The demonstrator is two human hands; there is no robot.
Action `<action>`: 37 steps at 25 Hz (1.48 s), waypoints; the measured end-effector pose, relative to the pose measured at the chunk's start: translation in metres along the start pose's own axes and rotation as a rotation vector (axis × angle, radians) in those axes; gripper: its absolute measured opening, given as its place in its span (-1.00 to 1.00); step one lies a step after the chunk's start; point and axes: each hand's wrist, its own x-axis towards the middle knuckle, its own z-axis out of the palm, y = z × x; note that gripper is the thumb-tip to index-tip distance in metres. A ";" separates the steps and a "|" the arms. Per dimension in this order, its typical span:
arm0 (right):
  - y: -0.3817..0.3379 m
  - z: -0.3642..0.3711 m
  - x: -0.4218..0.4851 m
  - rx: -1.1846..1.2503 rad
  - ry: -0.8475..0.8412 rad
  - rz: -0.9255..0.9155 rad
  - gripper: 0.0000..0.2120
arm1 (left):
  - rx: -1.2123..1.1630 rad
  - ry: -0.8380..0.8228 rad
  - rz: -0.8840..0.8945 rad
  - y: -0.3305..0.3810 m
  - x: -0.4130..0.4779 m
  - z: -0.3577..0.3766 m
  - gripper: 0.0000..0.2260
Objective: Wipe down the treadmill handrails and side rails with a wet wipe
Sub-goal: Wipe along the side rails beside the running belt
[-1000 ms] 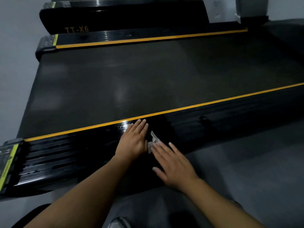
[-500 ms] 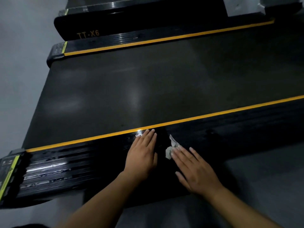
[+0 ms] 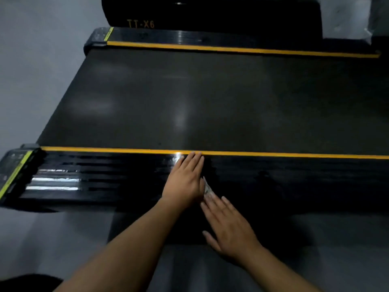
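Crumpled white wet wipe (image 3: 207, 189) sits under the straight-fingered right grip (image 3: 229, 228), beside the flat left grip (image 3: 185, 182), on the glossy black ribbed side rail (image 3: 294, 178). It looks limp and likely to bunch, so press its middle.

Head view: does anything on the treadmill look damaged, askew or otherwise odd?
Nothing stands out. The left hand lies flat on the near side rail; the right hand presses the wet wipe onto it. Bright streaks at the rail's left end look like glare, not damage.

Dim, soft-focus shot w/ overhead glare on the belt (image 3: 181, 121) & side rail (image 3: 54, 182), edges bowed by wide-angle lens.
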 end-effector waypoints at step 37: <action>0.067 -0.020 0.095 0.279 -0.185 0.374 0.07 | -0.010 0.068 0.023 -0.006 -0.003 0.010 -0.44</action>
